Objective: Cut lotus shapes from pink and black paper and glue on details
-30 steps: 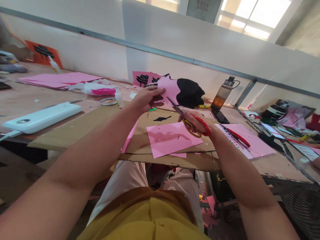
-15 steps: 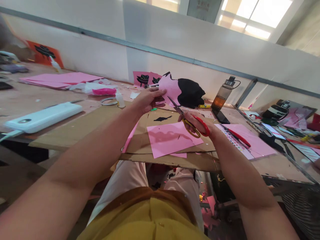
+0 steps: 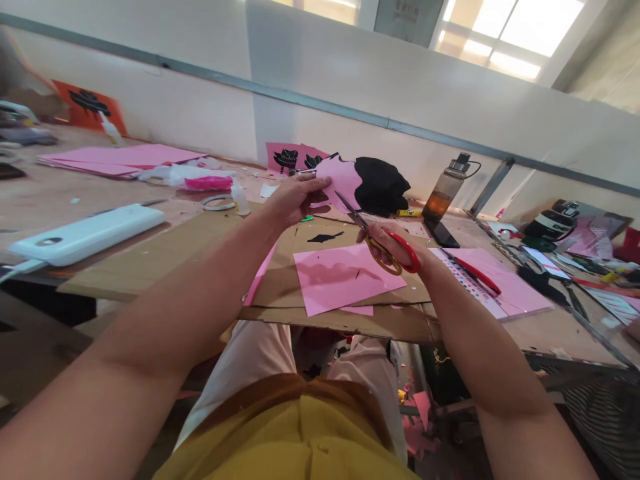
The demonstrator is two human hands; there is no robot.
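My left hand [image 3: 300,195] is raised over the cardboard, pinching a pink paper sheet [image 3: 345,181] with a wavy cut edge. A little black shows along the sheet's top. In my right hand [image 3: 383,241] is a pair of scissors [image 3: 395,257] with one red and one yellow handle loop. Its blades point up and left, their tips by the lower part of the held sheet; I cannot tell whether they touch it. Below the hands, a flat pink sheet [image 3: 345,277] and a small black cut-out [image 3: 324,237] lie on the cardboard [image 3: 190,267].
A crumpled black piece [image 3: 383,187] is behind the held sheet. To the right stand a water bottle [image 3: 447,187] and a pink sheet with red-handled scissors [image 3: 480,275]. Leftward lie a white power bank [image 3: 90,233], a glue bottle [image 3: 240,198] and stacked pink paper [image 3: 120,157].
The held pink sheet has tilted slightly, its black-edged top coming lower. Both hands and the scissors stay almost in the same place.
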